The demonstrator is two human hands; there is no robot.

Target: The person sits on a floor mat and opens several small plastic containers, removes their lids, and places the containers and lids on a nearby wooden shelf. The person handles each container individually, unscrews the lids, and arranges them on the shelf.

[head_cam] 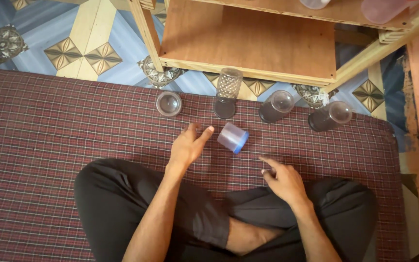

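A small clear plastic jar with a blue lid (233,137) lies on its side on the red checked mat (49,145). My left hand (188,144) rests just left of it, fingers spread and thumb nearly touching the jar, holding nothing. My right hand (283,180) hovers lower right of the jar, fingers loosely curled, with nothing in it. I sit cross-legged in black trousers (122,204).
Along the mat's far edge stand a low clear jar (169,103), a tall patterned glass (227,92) and two clear cups lying tilted (277,106) (330,115). A low wooden shelf (248,43) stands behind on the patterned tile floor (73,43).
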